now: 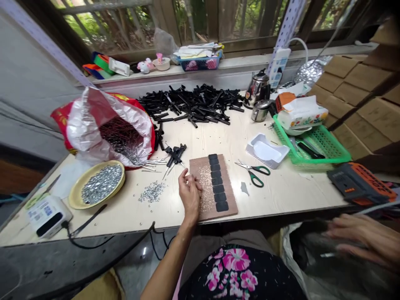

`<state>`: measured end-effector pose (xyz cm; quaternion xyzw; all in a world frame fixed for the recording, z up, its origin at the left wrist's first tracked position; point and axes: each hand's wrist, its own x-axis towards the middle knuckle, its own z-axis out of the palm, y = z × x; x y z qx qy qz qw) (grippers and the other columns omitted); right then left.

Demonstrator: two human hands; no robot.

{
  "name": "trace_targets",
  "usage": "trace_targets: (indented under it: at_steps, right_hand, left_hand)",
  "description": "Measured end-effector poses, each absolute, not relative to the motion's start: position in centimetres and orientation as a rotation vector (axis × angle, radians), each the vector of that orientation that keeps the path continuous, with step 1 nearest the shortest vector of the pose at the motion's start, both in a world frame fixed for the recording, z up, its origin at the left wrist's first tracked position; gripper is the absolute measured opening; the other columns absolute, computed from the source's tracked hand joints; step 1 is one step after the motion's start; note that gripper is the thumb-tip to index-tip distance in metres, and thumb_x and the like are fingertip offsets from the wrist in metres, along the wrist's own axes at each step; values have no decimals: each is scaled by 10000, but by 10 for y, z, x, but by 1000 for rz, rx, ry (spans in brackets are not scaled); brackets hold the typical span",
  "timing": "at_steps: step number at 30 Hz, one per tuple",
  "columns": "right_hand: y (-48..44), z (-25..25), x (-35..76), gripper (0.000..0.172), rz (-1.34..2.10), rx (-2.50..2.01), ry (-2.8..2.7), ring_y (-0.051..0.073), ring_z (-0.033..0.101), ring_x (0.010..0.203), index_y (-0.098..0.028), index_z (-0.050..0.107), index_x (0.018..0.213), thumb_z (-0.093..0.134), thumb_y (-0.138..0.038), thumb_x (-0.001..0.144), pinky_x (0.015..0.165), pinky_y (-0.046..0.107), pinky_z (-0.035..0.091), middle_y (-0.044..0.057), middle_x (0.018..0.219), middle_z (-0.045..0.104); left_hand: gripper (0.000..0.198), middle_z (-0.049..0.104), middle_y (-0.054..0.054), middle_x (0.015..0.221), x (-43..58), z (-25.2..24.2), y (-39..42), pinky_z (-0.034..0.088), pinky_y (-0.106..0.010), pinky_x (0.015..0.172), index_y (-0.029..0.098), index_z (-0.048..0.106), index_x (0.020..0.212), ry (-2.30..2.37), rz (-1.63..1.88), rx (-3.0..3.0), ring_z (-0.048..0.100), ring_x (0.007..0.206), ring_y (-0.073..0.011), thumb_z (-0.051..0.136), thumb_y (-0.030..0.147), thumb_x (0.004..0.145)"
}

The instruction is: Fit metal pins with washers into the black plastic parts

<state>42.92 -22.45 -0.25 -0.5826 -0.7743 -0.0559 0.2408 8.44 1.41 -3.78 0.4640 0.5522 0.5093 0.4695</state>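
My left hand rests at the left edge of a brown wooden board, its fingers curled in; whatever they may hold is hidden. A column of black rounded pads runs down the board, beside pale speckles. Past my fingertips lie several black plastic pieces with thin metal rods. To the left is a small heap of shiny metal bits. My right hand, blurred, is over an open bag at the lower right, fingers apart. A small pale object shows just below those fingers, too smeared to name.
Green-handled scissors and a white tray lie right of the board. A green basket and an orange-black tool stand farther right. Leftward are a yellow bowl and a red bag of rods; black parts pile behind.
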Motion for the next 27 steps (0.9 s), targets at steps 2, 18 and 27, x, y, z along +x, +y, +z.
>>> trace_targets:
  at_steps: [2, 18, 27]
  right_hand:
    - [-204, 4, 429, 283, -91, -1489, -2331, 175, 616, 727, -359, 657, 962, 417, -495, 898, 571, 323, 472, 93, 804, 673]
    - [161, -19, 172, 163, -517, -100, -3157, 146, 447, 724, -170, 592, 777, 491, -121, 894, 635, 302, 330, 27, 849, 556]
    - [132, 8, 163, 236, -40, -402, -2507, 175, 515, 999, -182, 580, 1079, 375, -165, 963, 840, 342, 424, 65, 1034, 625]
  left_hand:
    - [396, 534, 10, 834, 76, -35, 15, 305, -165, 357, 214, 457, 1158, 1293, 1324, 1059, 445, 456, -44, 475, 472, 858]
    - [241, 606, -85, 827, -49, -44, 43, 406, -335, 707, 223, 720, 915, 1962, 614, 2360, 458, 838, -245, 496, 304, 874]
    - [126, 637, -71, 815, -46, -34, 48, 398, -354, 778, 197, 701, 815, 1713, 1030, 1795, 503, 844, -220, 597, 268, 811]
